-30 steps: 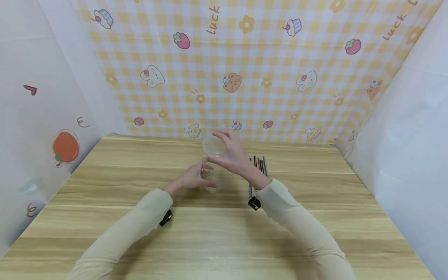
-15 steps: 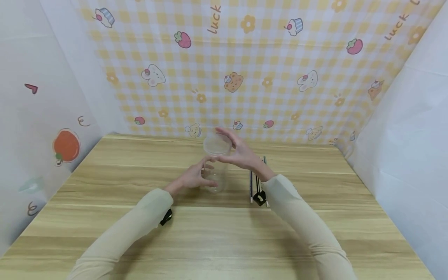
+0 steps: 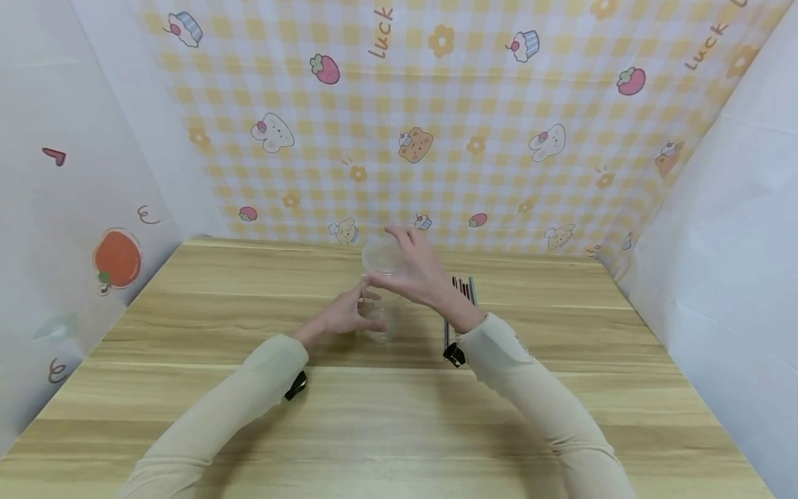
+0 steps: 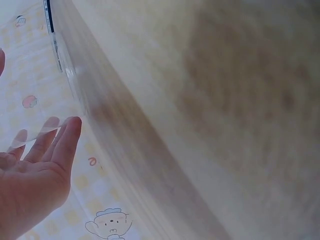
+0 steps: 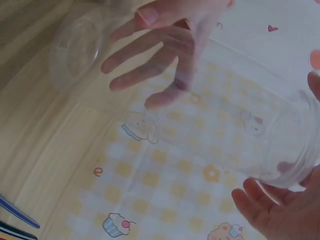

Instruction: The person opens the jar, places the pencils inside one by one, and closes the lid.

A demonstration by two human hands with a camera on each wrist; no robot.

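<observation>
A tall, clear plastic jar (image 5: pixel 215 130) stands upright on the table. My left hand (image 3: pixel 343 313) holds its body from the left, thumb in front and fingers behind. Those fingers show through the clear wall in the right wrist view. At the top, my right hand (image 3: pixel 419 270) grips the jar's round clear lid (image 3: pixel 381 256), with the thumb on the near side and fingers reaching over the far side. Part of the lid is hidden behind this hand. In the right wrist view the jar's base (image 5: pixel 75 50) lies at the upper left.
Several pencils (image 3: pixel 472 290) lie side by side on the wooden table (image 3: pixel 386 430), right of the jar and partly under my right forearm. A yellow checked cloth (image 3: pixel 349 118) hangs behind the table, with white sheets at both sides.
My right hand swung right and loosened round the lid half a second ago; now it has turned back left over it. My left hand stays on the jar.
</observation>
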